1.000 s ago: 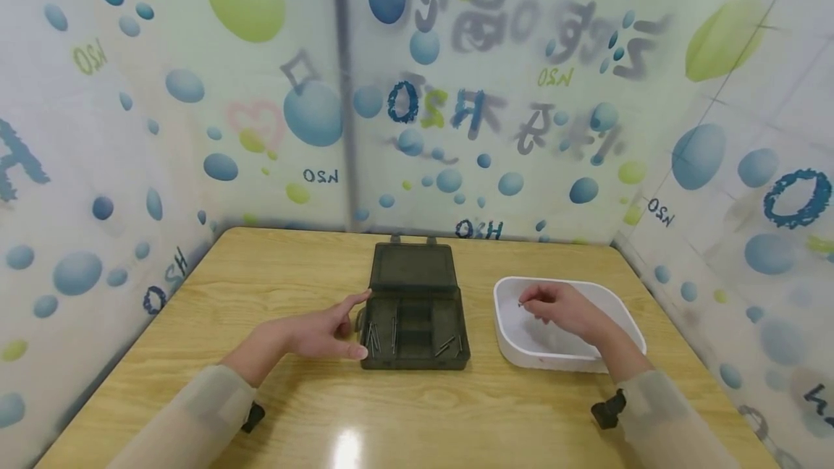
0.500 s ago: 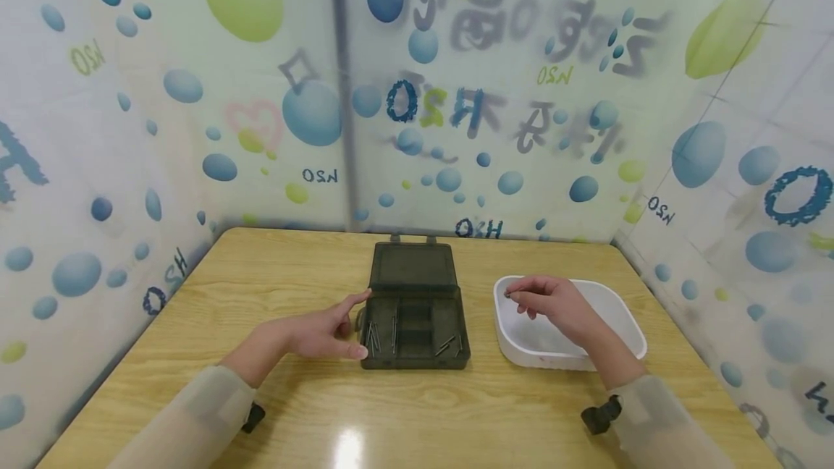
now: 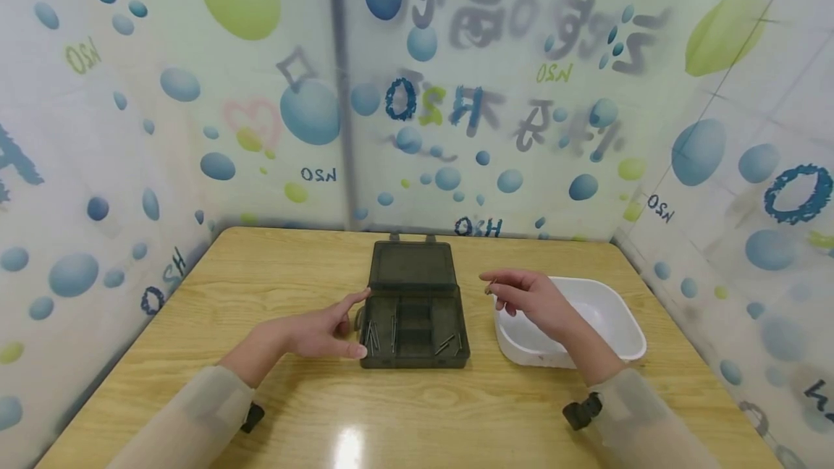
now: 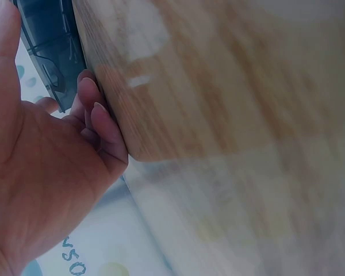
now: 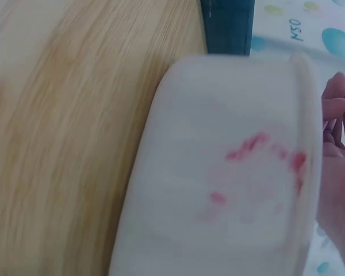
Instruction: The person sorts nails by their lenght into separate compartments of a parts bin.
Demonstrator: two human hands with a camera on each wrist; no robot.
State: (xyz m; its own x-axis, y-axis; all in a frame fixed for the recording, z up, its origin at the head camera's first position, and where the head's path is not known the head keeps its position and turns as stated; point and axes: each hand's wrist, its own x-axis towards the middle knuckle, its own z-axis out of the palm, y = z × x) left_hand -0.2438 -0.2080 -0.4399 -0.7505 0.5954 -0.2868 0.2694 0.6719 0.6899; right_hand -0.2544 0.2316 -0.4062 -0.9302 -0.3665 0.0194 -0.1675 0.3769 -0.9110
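In the head view, an open dark plastic compartment box (image 3: 415, 362) lies on the table with its lid (image 3: 413, 265) folded back. Thin metal screws or nails (image 3: 373, 336) lie in its left compartments, a few shorter ones (image 3: 446, 344) at the right. My left hand (image 3: 319, 334) rests at the box's left side, index finger at the far corner and thumb on the near one. My right hand (image 3: 531, 302) is over the left rim of a white tray (image 3: 541, 359), pinching a small metal piece (image 3: 489, 289) between thumb and fingers. Its exact kind cannot be made out.
The wooden table (image 3: 293, 411) carries the box in the middle and the tray at right. Patterned curtains (image 3: 417, 165) stand behind and at both sides. Red smudges (image 5: 247, 146) mark the tray's outer wall in the right wrist view.
My right hand has moved left from inside the tray to its left rim, toward the box, carrying the small metal piece. My left hand has stayed at the box.
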